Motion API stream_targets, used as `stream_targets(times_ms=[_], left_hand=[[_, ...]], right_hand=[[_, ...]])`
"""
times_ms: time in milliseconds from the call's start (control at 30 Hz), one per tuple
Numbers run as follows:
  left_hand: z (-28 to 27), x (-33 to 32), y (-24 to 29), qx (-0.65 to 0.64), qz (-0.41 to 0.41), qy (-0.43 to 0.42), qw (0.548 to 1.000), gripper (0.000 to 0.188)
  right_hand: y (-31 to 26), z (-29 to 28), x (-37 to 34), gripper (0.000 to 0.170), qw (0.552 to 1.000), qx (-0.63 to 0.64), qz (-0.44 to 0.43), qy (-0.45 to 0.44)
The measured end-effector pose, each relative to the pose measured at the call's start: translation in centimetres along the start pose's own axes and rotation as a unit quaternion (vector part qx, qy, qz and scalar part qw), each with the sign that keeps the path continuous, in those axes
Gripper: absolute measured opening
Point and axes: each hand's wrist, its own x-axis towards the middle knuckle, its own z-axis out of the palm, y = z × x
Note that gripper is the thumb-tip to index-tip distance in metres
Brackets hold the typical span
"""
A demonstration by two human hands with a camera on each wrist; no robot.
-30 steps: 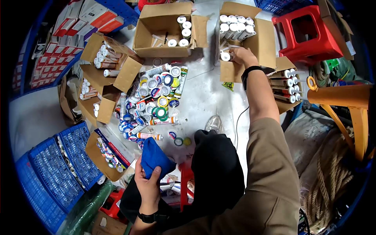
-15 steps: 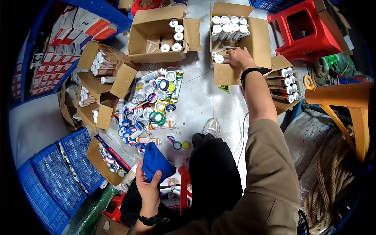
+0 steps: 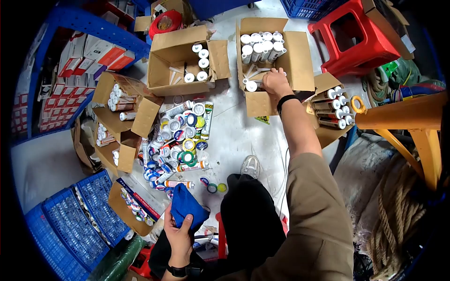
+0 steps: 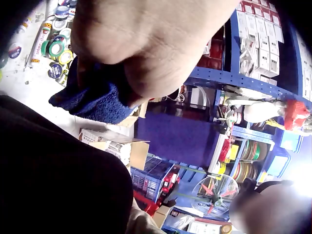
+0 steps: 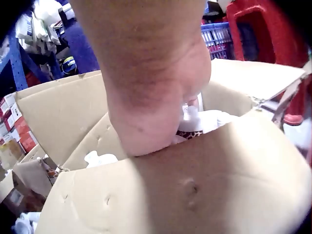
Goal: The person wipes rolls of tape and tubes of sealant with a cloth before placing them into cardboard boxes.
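Note:
My left hand [image 3: 179, 236] holds a bunched blue cloth [image 3: 188, 209] over my lap, thumb on its near side. In the left wrist view the cloth [image 4: 100, 100] shows a towel-like nap below the palm. My right hand [image 3: 276, 83] reaches into the cardboard box [image 3: 300, 65] at the back right. Its fingers curl at a white cartridge [image 5: 207, 122] with a patterned label, mostly hidden by the hand and a flap in the right wrist view. Left of that hand a white-capped cartridge [image 3: 251, 86] stands in the box's near corner; several more cartridges [image 3: 258, 50] stand along its back.
Tape rolls and cartridges [image 3: 180, 136] lie heaped on the floor. A second box [image 3: 161, 58] holds a few cartridges and loose nozzles. More cartridges fill the right box [image 3: 323, 133] and left box [image 3: 140, 100]. A red stool [image 3: 323, 42] lies behind; a yellow frame [image 3: 403, 112] stands right.
The head view has shifted, so the boxes sit lower and further left. My right hand has moved away from the near-corner cartridge, deeper into the box. My left hand keeps holding the blue cloth.

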Motion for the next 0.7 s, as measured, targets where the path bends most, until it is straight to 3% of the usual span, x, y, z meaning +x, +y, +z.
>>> stream_targets(times_ms=[233,400,467,533,667,700], left_hand=[[0.0,0.2,-0.2,0.010,-0.007,-0.004,1.000,0.058],[-0.3,0.5,-0.8,0.015,-0.004,-0.009,1.000,0.058],[0.1,0.3,-0.3,0.021,-0.010,-0.006,1.000,0.058],[0.4,0.3,-0.2,0.025,-0.015,-0.002,1.000,0.058],[0.5,0.4,-0.2,0.022,-0.015,0.004,1.000,0.058],[0.6,0.5,-0.2,0.020,-0.014,-0.002,1.000,0.058]], right_hand=[[-1.4,-1.1,1.3,0.029,1.000,-0.023,0.010,0.003],[-2.1,-2.6,2.5,0.025,0.999,-0.007,-0.051,0.006],[-2.2,-3.7,2.7,0.021,0.999,-0.020,-0.047,-0.009],[-2.5,-5.1,2.6,0.020,0.997,0.008,-0.017,-0.079],[-1.8,-2.2,2.8,0.026,0.991,0.100,0.022,-0.082],[-1.5,-1.6,3.0,0.027,0.995,0.078,-0.023,-0.063]])
